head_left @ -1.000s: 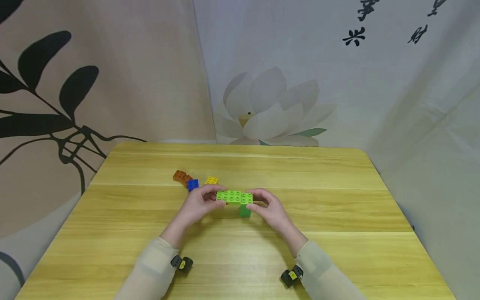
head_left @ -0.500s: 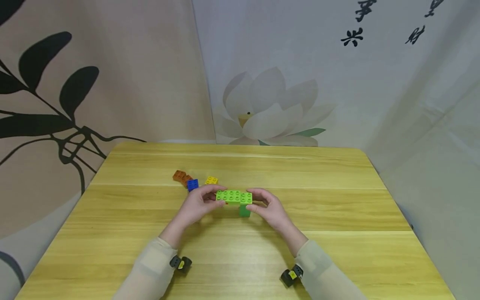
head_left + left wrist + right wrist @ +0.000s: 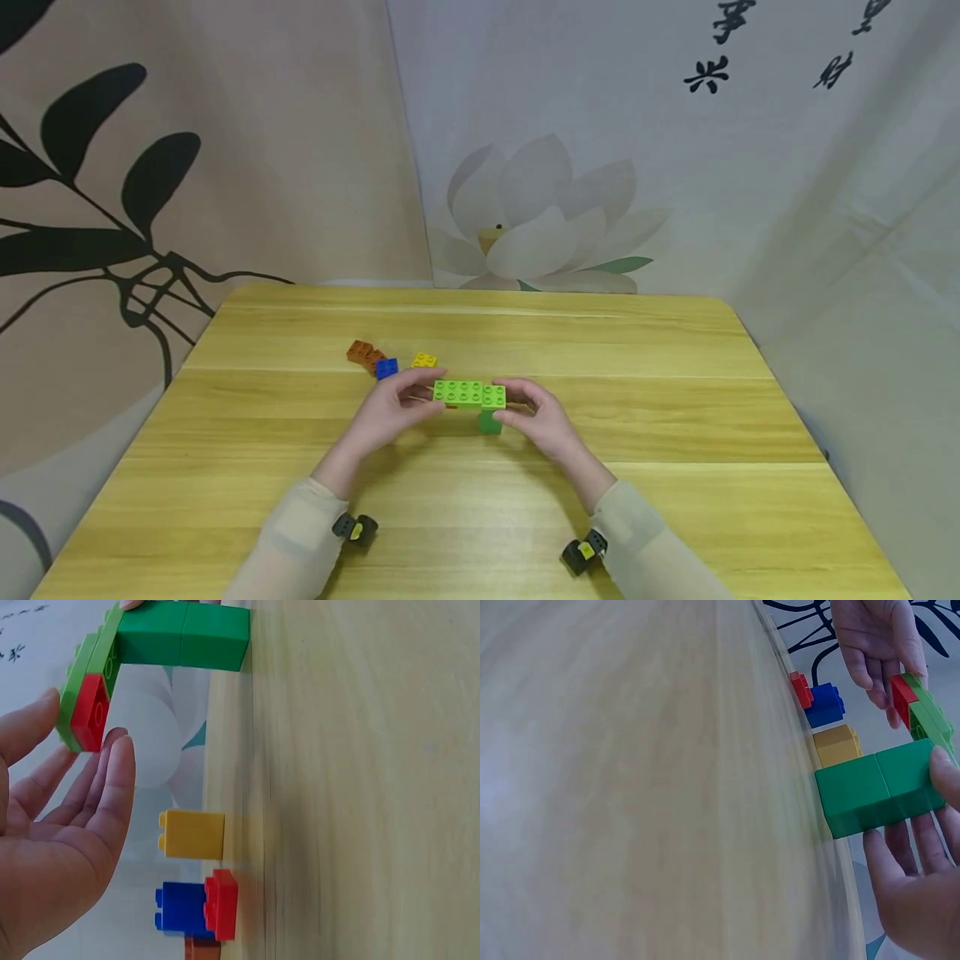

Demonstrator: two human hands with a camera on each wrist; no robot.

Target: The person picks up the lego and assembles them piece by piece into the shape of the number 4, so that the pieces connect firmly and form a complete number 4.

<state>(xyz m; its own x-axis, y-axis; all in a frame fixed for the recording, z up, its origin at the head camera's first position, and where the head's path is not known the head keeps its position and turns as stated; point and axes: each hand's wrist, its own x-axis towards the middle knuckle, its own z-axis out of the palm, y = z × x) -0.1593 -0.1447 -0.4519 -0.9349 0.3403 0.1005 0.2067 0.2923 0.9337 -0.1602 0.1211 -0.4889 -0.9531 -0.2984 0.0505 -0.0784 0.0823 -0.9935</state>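
A toy brick structure stands before me on the table. Its top is a row of lime green bricks (image 3: 459,392), borne at the right end by a column of two dark green bricks (image 3: 877,784). Under the left end of the row sits a red brick (image 3: 90,712). My right hand (image 3: 540,415) pinches the right end above the column, thumb in front and fingers behind. My left hand (image 3: 393,408) is at the row's left end, its thumb right at the lime edge and its other fingers fairly straight, spread behind and below it.
Behind my left hand lie a yellow brick (image 3: 424,360), a blue brick (image 3: 386,367) and brown bricks (image 3: 360,351). Against the blue one, another red brick (image 3: 221,905) shows in the left wrist view. A printed cloth hangs past the wooden table's (image 3: 637,350) far edge.
My left hand and forearm have shifted slightly left, the thumb drawing off the front of the lime row. My right hand and the structure have stayed nearly still.
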